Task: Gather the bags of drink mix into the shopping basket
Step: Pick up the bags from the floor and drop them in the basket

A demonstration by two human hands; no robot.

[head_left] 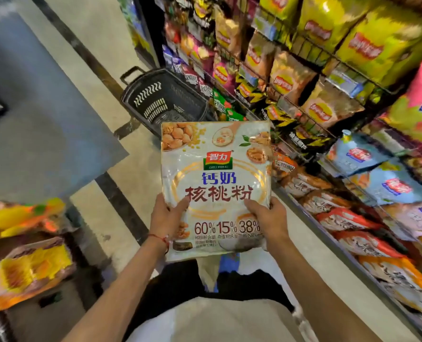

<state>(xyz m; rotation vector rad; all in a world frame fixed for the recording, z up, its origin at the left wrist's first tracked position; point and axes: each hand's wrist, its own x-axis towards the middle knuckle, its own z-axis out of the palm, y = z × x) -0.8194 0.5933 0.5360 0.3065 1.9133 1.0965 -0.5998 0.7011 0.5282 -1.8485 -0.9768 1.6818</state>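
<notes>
At the far left, two yellow-and-orange plastic snack bags [29, 270] lie on a dark low display stand [57, 309]. Beyond them a grey floor panel [44, 119] meets the beige tiled floor [99, 45], which a dark inlaid strip crosses. The black plastic slotted shopping basket [153, 104] stands on this floor just beside the shelf base, its handle raised at the far rim. The left hand [166, 218] grips the lower left edge of the white glossy rectangular bag of walnut drink mix [216, 174]: the thumb lies on the printed face and the fingers curl behind it. A red string bracelet [159, 239] encircles the left wrist. The bag is held upright in the air in front of the person, its printed face toward the camera. It is outside the basket, and in this view its top edge overlaps the basket's near side. The right hand [266, 218] grips the lower right edge in the same manner, thumb in front and fingers behind. To the right, wire shelving [303, 55] carries yellow, orange and pink crisp bags [368, 43] on the upper tiers, and orange-and-white packets [348, 215] lie on the lowest tier.
</notes>
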